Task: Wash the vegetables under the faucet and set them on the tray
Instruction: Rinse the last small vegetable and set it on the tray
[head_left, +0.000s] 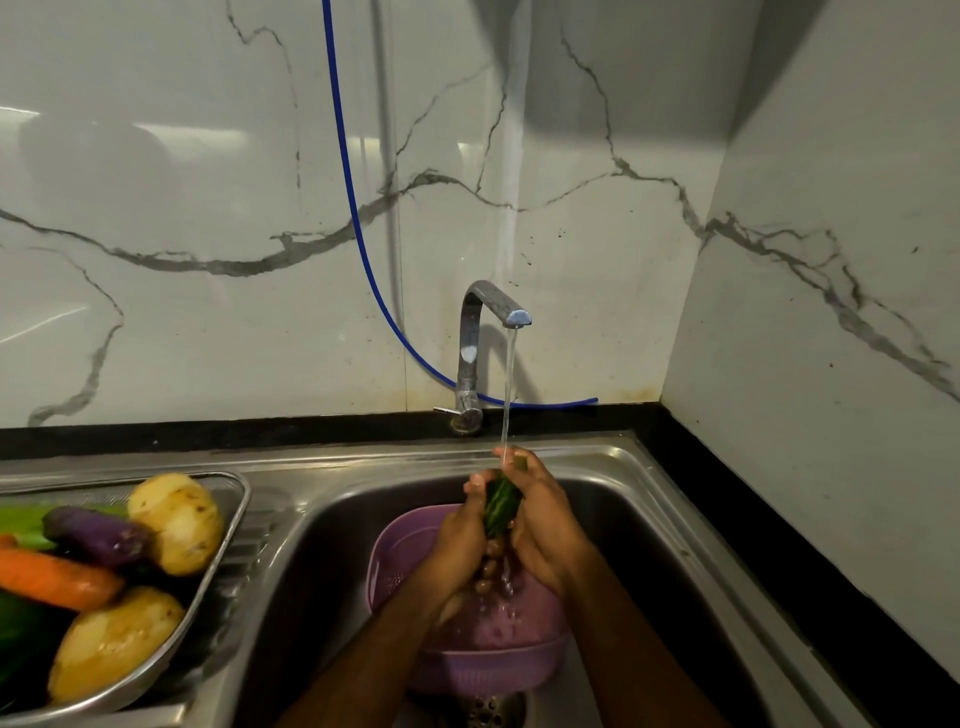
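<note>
Water runs from the chrome faucet (488, 332) onto a dark green cucumber (501, 506). My left hand (462, 540) and my right hand (545, 525) both grip it from either side, above a purple colander (410, 545) that stands in the steel sink (332, 571). Small brownish items show in the colander under my hands, too blurred to name. On the left, a metal tray (228, 525) carries two yellow potatoes (176, 519), a purple eggplant (96, 535), an orange carrot (57, 579) and green vegetables.
A blue hose (358, 228) hangs down the marble wall and ends behind the faucet. The sink drain (488, 712) lies just in front of the colander. A black counter edge (779, 530) borders the sink at the back and right, against the corner wall.
</note>
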